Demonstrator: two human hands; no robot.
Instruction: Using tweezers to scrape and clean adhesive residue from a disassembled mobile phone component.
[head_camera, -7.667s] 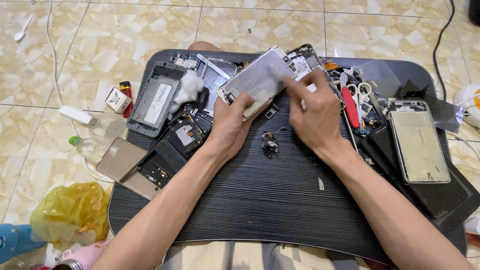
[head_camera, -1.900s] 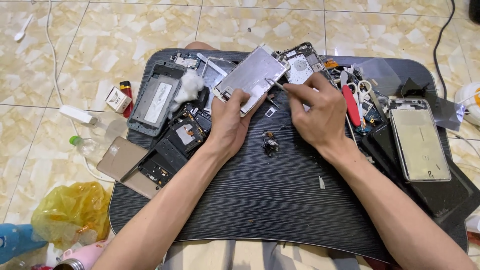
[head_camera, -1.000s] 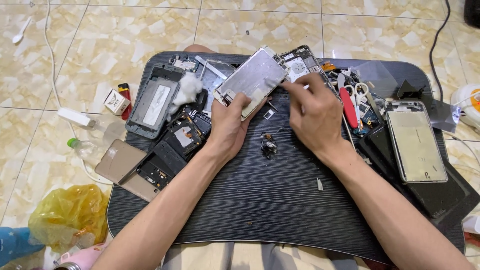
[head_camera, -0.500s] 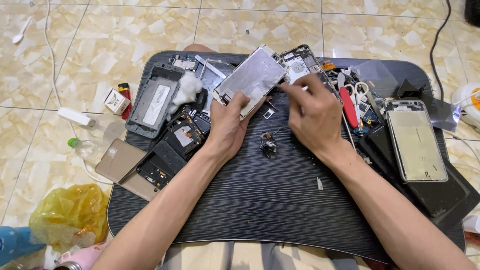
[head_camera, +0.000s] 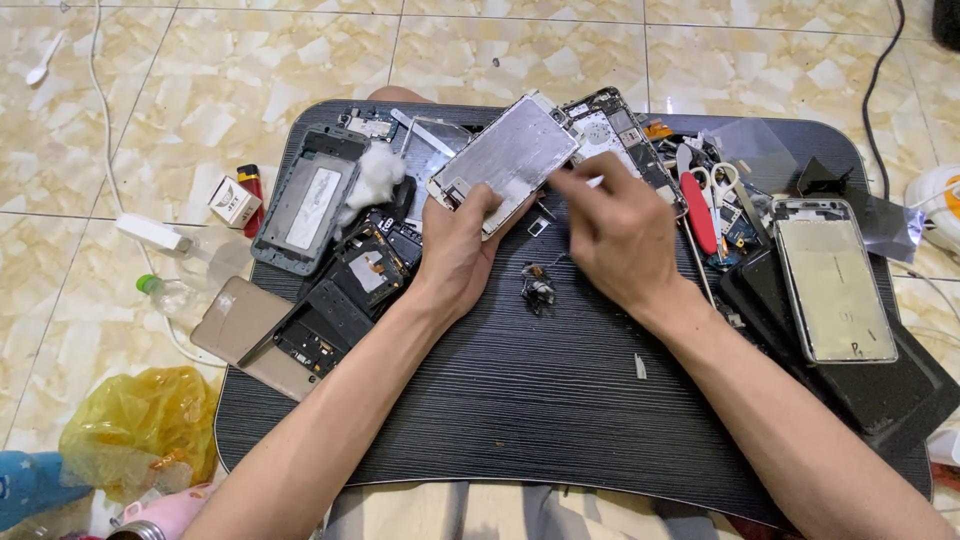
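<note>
Near the frame's upper centre, left hand fingers grip a silver phone panel; right hand fingers pinch a thin white tool above the dark tabletop.

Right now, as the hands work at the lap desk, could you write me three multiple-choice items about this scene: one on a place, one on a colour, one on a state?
1. Where does the cotton wad lie?
A. left of the silver phone panel
B. on the floor tiles
C. under the scissors

2. What colour is the lighter on the floor?
A. blue
B. red
C. green

3. How is the silver phone panel held?
A. flat on the desk, untouched
B. tilted up in the left hand
C. between both knees

Answers:
1 A, it rests on the black lap desk, beside the grey phone frame.
2 B, its body is red.
3 B, the left hand props its lower edge while the right hand pinches a thin tool at it.
</note>
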